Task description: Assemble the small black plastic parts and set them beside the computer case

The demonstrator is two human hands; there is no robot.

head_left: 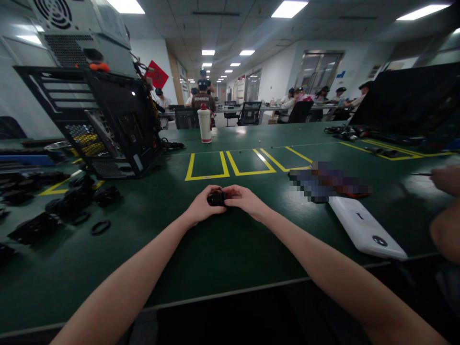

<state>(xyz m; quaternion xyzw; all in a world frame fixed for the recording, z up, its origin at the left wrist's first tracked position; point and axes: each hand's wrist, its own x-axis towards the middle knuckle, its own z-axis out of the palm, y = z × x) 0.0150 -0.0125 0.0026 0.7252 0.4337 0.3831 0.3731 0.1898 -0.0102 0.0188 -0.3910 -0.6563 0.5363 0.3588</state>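
Note:
A small black part (215,199), its kind not clear, is held between my two hands over the middle of the green table (230,254). My left hand (199,207) curls around its left side, thumb below and fingers above. From the right, my right hand (245,200) pinches its near end with fingertips and thumb. The fingers cover much of the part. Off to the left lie several black block-like pieces (34,227) and a black ring (100,227).
An open computer case (118,120) stands at the left back. A white tumbler (205,125) stands beyond yellow tape outlines (207,177). At right are a white phone-like device (366,227), a blurred-out item (330,181), a dark monitor (406,103) and another person's hand (445,179) with a thin tool.

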